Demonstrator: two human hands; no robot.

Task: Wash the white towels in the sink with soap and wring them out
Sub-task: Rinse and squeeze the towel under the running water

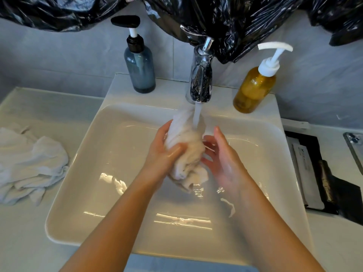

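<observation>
The left hand [163, 152] grips the bunched white towel [186, 152] above the sink [94, 158] basin, fingers and thumb curled round its middle; the right hand [222, 160] lies against the towel's other side, fingers spread apart and nearly straight. Water [197, 114] runs from the faucet [201, 79] onto the towel's upper end. A second white towel [29, 163] lies crumpled on the counter (left of the sink); a blue-grey pump bottle [139, 69] and an amber pump bottle [253, 89] flank the faucet.
</observation>
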